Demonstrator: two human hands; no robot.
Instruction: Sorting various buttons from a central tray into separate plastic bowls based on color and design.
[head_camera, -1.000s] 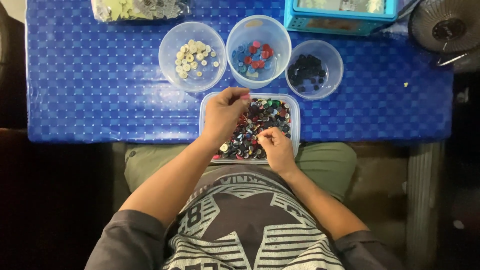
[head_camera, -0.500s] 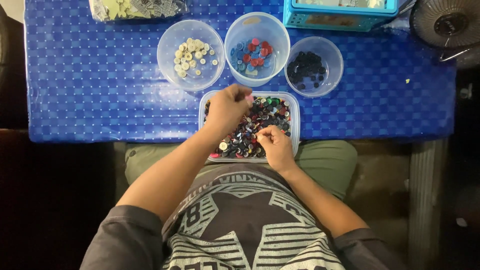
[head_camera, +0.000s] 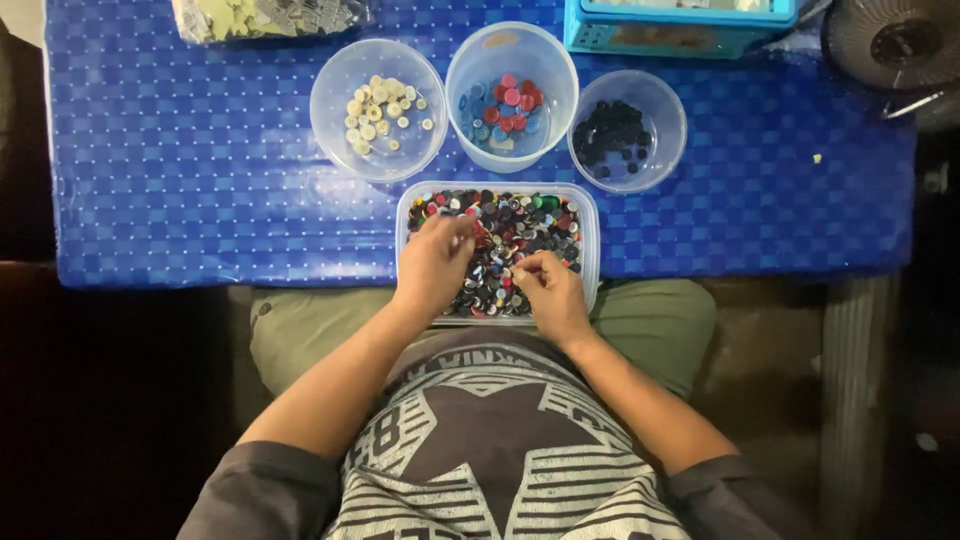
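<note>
Blue checkered tablecloth (head_camera: 200, 190): I am sorting mixed buttons.
Both hands are working in the rectangular tub (head_camera: 590, 235) overhanging the table edge; left hand (head_camera: 435, 265) is pinching, contents unclear; right hand (head_camera: 548, 290) is pinching one small pale button (head_camera: 517, 272). Leaning on its near rim is risking tipping.

The clear rectangular plastic tub (head_camera: 590, 215) full of small mixed-colour buttons (head_camera: 520, 225) lies flat at the near edge of my blue checked bench (head_camera: 200, 200), just before three round bowls.
</note>
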